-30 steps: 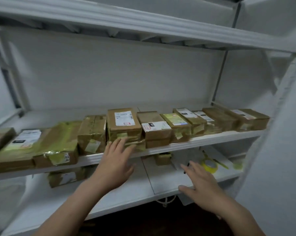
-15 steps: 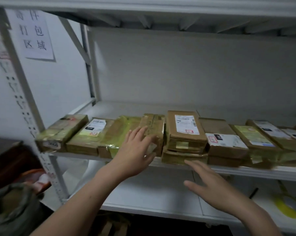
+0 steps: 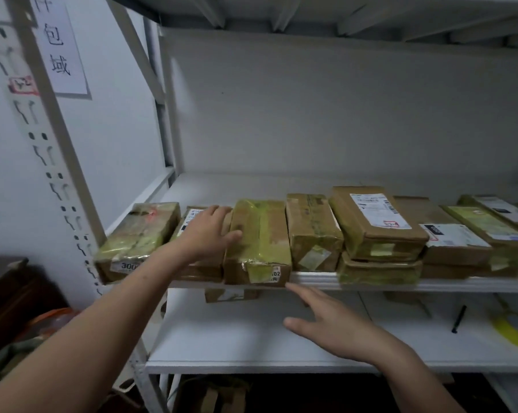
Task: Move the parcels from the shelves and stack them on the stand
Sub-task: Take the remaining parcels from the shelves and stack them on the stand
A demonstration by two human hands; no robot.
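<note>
Several brown cardboard parcels lie in a row along the front of the white middle shelf [image 3: 311, 277]. My left hand [image 3: 208, 231] rests flat on the second parcel from the left [image 3: 192, 268], its thumb against the yellow-taped parcel [image 3: 259, 242] beside it. The leftmost parcel [image 3: 138, 239] bears a label reading 300. My right hand [image 3: 332, 323] hovers open below the shelf edge, fingers pointing toward the yellow-taped parcel, touching nothing. Further right sits a labelled parcel [image 3: 374, 222] stacked on another. No stand is in view.
A lower white shelf [image 3: 236, 338] carries a small parcel [image 3: 230, 295], a black pen [image 3: 459, 318] and a yellow tape roll [image 3: 511, 329]. The perforated upright post [image 3: 58, 180] stands at left, with a paper sign [image 3: 61, 46] on the wall. Dark clutter fills the bottom left corner.
The view swung left along the shelf. My left hand moved left onto the second parcel from the left; my right hand followed, rising toward the shelf edge.
</note>
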